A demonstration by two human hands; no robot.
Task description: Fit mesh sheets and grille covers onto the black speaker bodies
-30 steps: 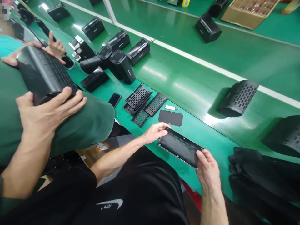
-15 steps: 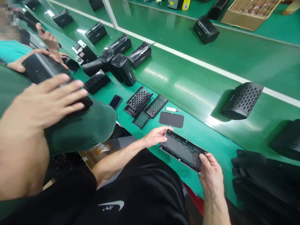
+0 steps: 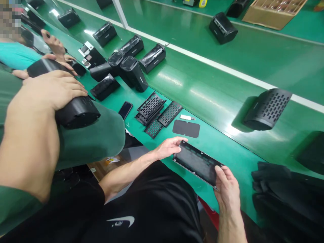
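Between my two hands is a black rectangular speaker grille panel [image 3: 196, 162], its inner face up and a dark sheet lying over most of its slots. My left hand [image 3: 170, 148] pinches the panel's left end, thumb on top. At the right end, my right hand [image 3: 227, 180] grips it with the thumb over the edge. Just beyond the panel a flat dark sheet [image 3: 186, 129] lies on the green table, with a small white tube [image 3: 187, 117] behind it. Several slotted black grilles [image 3: 151, 104] are piled to the left of these.
A phone [image 3: 125, 110] lies left of the grilles. Several black speaker housings [image 3: 134, 72] stand behind it. On the green belt sits a slotted speaker [image 3: 268, 108]. Dark sheets [image 3: 286, 195] are heaped at right. A co-worker's hand [image 3: 48, 89] rests on a speaker [image 3: 78, 111] at left.
My hands and the panel stay almost still. The slotted speaker on the belt has shifted slightly right. At left, the co-worker's speaker has turned under the hand.
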